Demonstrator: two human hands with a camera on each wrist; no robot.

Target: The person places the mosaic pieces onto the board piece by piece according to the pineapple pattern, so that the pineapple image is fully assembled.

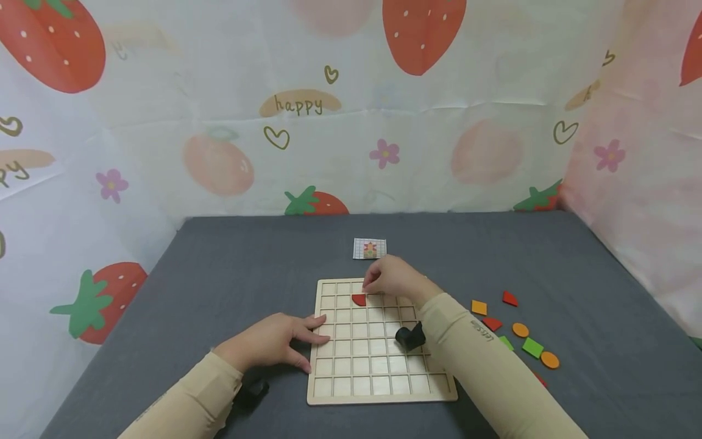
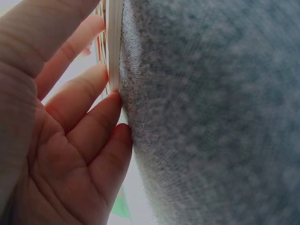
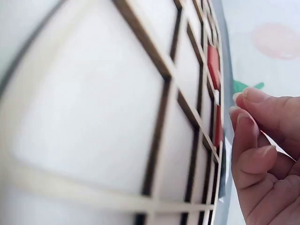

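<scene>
The left hand (image 1: 280,341) rests with fingers spread on the left edge of the grid board (image 1: 334,385), a sound brace against sliding on the worktop (image 1: 247,256). The right hand (image 1: 398,279) has thumb and fingertips drawn together above the far rows; whether they pinch a piece I cannot tell. A red piece (image 1: 359,300) sits in a cell just beside them, so working straight down, square to the dividers, seems safest
</scene>
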